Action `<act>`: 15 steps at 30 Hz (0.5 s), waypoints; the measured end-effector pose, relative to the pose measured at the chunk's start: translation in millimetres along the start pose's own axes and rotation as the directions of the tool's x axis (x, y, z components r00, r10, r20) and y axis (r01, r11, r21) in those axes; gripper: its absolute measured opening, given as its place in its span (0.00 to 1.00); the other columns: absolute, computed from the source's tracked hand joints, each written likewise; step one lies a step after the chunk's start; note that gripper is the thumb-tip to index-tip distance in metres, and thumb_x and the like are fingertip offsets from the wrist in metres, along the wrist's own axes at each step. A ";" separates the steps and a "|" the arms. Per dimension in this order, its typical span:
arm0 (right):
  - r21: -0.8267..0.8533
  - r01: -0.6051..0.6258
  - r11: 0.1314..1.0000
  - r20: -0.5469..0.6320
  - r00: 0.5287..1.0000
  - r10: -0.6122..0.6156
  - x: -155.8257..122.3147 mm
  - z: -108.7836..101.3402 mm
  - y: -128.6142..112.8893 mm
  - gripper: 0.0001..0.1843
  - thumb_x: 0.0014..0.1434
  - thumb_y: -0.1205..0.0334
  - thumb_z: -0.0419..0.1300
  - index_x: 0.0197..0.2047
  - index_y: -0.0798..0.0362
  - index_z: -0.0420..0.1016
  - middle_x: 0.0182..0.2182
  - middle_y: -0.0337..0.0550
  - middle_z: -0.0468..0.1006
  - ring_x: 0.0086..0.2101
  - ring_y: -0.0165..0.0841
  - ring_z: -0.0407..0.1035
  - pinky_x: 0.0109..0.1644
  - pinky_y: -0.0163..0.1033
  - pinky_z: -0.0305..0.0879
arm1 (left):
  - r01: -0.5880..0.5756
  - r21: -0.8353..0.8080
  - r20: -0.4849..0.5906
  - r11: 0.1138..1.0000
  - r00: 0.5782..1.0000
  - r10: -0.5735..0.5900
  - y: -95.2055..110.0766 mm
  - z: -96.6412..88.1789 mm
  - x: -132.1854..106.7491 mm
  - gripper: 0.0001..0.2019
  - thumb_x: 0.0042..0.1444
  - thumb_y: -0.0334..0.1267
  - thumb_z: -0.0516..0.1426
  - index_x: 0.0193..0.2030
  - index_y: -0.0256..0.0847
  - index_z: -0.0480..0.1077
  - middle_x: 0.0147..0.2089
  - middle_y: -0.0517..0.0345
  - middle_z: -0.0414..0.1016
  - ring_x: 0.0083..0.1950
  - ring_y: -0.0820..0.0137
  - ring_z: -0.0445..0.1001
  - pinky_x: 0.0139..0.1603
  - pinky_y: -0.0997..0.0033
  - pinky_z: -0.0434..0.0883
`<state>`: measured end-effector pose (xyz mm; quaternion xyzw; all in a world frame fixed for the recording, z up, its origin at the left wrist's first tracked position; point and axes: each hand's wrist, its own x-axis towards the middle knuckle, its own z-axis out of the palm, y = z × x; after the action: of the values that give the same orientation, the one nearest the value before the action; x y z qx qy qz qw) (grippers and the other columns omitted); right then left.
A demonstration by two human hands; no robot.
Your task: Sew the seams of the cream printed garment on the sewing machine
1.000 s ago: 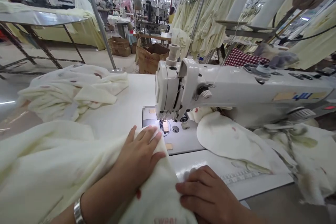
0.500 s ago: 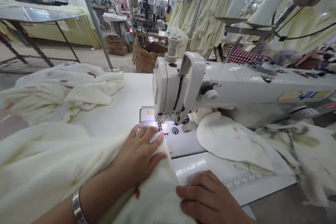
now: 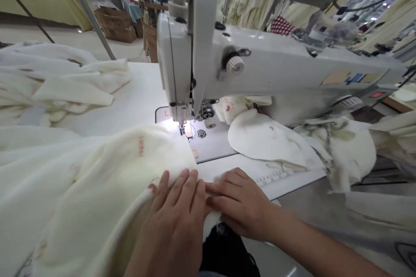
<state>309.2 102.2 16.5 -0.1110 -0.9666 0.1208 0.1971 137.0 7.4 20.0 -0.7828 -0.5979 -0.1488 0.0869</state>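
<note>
Cream fabric with small reddish prints (image 3: 130, 160) spreads over the left of the table, its far edge under the needle and presser foot (image 3: 182, 128) of a white sewing machine (image 3: 273, 67). On the fabric's near right part lies my left hand (image 3: 178, 216), palm down, fingers stretched out; its thumb is mostly hidden. Right beside those fingertips, my right hand (image 3: 240, 201) is closed, with bent fingers pinching the fabric's right edge. The pinched bit itself is largely covered by the fingers.
More cream fabric (image 3: 65, 80) is heaped at the table's back left. Cut cream pieces (image 3: 266, 138) lie under and right of the machine arm, near a printed ruler scale (image 3: 273, 178). A metal pole (image 3: 87, 13) and a cardboard box (image 3: 115, 24) stand behind.
My left hand has moved from beside the presser foot back toward me, next to my right hand. The fabric by the needle is now uncovered by hands. The view has tilted down.
</note>
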 end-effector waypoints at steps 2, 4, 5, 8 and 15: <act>0.001 -0.008 1.000 0.033 0.999 0.008 -4.5 -3.2 -0.6 0.08 0.61 0.69 0.51 0.36 0.55 0.71 0.46 0.44 0.77 0.35 0.33 0.64 0.37 0.42 0.58 | 0.025 0.029 0.028 0.999 0.999 -0.026 11.1 7.7 -10.5 0.19 0.61 0.37 0.44 0.55 0.35 0.67 0.61 0.45 0.65 0.60 0.53 0.65 0.59 0.43 0.57; -0.002 0.005 1.000 0.044 0.999 -0.005 -9.3 -7.0 -2.0 0.08 0.61 0.68 0.52 0.37 0.55 0.72 0.46 0.44 0.76 0.36 0.33 0.64 0.37 0.42 0.59 | 0.040 0.033 0.054 0.999 0.998 -0.042 14.3 13.9 -15.6 0.20 0.62 0.40 0.45 0.57 0.37 0.65 0.64 0.46 0.60 0.62 0.53 0.62 0.60 0.40 0.54; -0.003 0.020 1.000 0.045 0.999 -0.020 -11.6 -9.0 -3.2 0.07 0.62 0.68 0.52 0.38 0.55 0.72 0.46 0.44 0.76 0.36 0.33 0.64 0.37 0.42 0.59 | 0.038 0.031 0.052 0.999 0.998 -0.040 13.9 15.8 -16.7 0.20 0.62 0.41 0.45 0.57 0.37 0.65 0.65 0.47 0.60 0.62 0.54 0.62 0.61 0.41 0.52; -0.003 0.072 0.997 0.040 0.997 -0.071 -15.2 -14.1 -6.6 0.07 0.62 0.69 0.54 0.39 0.56 0.73 0.44 0.42 0.78 0.36 0.32 0.65 0.37 0.41 0.59 | 0.003 0.043 -0.009 0.999 1.000 -0.003 7.6 16.6 -16.7 0.19 0.62 0.43 0.46 0.56 0.40 0.67 0.63 0.49 0.63 0.61 0.56 0.64 0.64 0.45 0.48; -0.097 0.138 0.986 0.080 0.988 -0.131 12.3 -8.8 6.6 0.09 0.63 0.68 0.53 0.43 0.55 0.74 0.42 0.45 0.79 0.33 0.32 0.66 0.35 0.41 0.60 | -0.087 -0.005 -0.052 0.996 0.995 0.087 -39.1 15.5 -1.2 0.18 0.61 0.44 0.49 0.55 0.44 0.67 0.61 0.54 0.67 0.59 0.61 0.66 0.63 0.54 0.56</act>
<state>302.8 113.3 26.9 -0.0509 -0.9834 0.0616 0.1630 101.2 21.7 3.4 -0.8043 -0.5603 -0.1673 0.1059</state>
